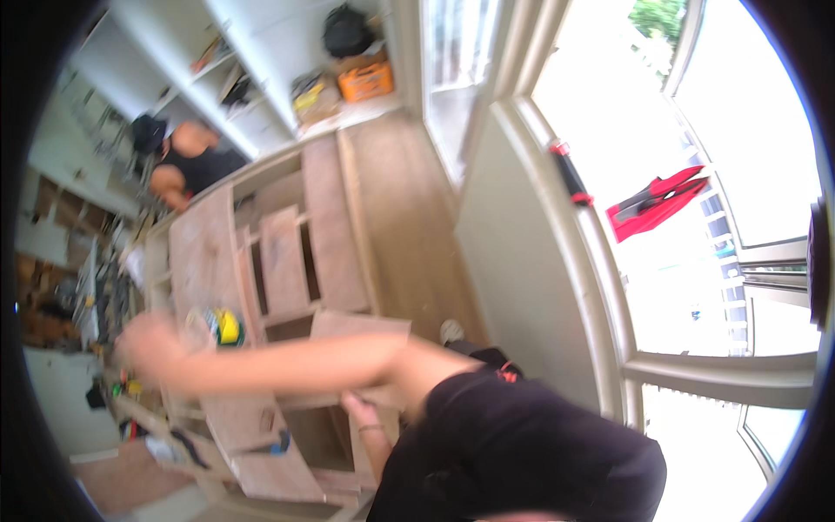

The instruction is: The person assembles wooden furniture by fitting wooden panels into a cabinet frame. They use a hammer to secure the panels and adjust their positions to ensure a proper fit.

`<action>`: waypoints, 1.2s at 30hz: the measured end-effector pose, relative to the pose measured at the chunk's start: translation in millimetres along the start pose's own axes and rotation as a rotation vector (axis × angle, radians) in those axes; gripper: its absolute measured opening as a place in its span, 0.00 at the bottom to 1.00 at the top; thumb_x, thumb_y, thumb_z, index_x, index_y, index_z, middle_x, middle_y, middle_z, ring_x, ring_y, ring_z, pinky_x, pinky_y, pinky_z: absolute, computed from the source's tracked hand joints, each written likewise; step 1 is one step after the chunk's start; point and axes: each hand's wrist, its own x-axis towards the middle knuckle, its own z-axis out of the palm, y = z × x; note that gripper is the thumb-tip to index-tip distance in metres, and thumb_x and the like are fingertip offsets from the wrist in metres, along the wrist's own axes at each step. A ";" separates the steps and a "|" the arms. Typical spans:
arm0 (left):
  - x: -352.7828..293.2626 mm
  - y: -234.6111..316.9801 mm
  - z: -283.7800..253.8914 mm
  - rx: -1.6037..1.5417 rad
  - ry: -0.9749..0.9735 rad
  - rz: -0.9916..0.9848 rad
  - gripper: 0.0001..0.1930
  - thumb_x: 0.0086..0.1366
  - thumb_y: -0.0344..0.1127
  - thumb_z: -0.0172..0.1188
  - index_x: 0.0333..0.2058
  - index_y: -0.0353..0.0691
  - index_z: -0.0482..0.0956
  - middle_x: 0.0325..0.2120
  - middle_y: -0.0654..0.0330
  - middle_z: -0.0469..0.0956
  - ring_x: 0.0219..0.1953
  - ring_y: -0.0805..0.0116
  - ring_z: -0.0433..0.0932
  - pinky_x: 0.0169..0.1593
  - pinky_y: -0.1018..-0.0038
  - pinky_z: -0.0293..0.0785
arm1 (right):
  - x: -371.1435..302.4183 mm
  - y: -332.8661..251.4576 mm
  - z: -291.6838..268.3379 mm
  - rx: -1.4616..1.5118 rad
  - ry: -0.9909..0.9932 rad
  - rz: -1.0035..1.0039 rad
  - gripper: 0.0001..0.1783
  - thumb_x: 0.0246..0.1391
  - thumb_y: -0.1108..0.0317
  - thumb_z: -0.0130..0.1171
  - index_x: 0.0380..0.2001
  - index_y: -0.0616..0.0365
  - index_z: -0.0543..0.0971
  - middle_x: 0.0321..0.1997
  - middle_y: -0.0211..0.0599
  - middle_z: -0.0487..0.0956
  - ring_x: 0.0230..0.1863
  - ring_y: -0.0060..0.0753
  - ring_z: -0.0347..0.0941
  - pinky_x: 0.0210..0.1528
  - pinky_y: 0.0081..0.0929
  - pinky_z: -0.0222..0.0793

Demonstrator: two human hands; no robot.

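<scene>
My right arm stretches leftward across a wooden cabinet frame. At its end, my right hand is smeared by motion, so its fingers do not show clearly. Just beside that hand, a round yellow and dark thing rests on the frame's panel; its kind is blurred. Below the right forearm, my left hand, with a band at the wrist, grips a small wooden board at its lower part. My forearm hides the board's middle. A blue-ended tool lies on a panel nearer me.
Beyond the frame's far left, a co-worker in a dark sleeveless top bends over. White shelving holds an orange box and a black bag. A window frame stands on the right, with a red and black garment beside it.
</scene>
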 end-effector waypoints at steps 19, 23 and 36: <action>187.0 96.5 126.8 -0.228 0.193 0.361 0.32 0.65 0.50 0.64 0.61 0.36 0.67 0.55 0.55 0.73 0.55 0.61 0.75 0.56 0.64 0.74 | 118.4 372.0 -86.0 -0.130 -0.009 0.293 0.28 0.59 0.50 0.55 0.55 0.57 0.72 0.42 0.56 0.82 0.47 0.60 0.78 0.49 0.49 0.73; 242.9 108.9 150.7 -0.154 0.176 0.295 0.33 0.65 0.50 0.65 0.62 0.37 0.66 0.56 0.54 0.73 0.55 0.59 0.75 0.57 0.62 0.75 | -55.4 553.0 -87.9 -0.149 -0.109 0.782 0.27 0.60 0.48 0.53 0.46 0.64 0.76 0.41 0.63 0.80 0.47 0.69 0.75 0.49 0.54 0.70; 368.2 100.6 381.1 0.273 -0.087 -0.002 0.34 0.67 0.55 0.60 0.61 0.35 0.67 0.56 0.53 0.75 0.56 0.61 0.75 0.58 0.66 0.74 | -172.5 711.1 -104.2 0.675 0.233 1.339 0.23 0.56 0.48 0.66 0.31 0.54 0.69 0.27 0.28 0.73 0.27 0.21 0.71 0.27 0.24 0.67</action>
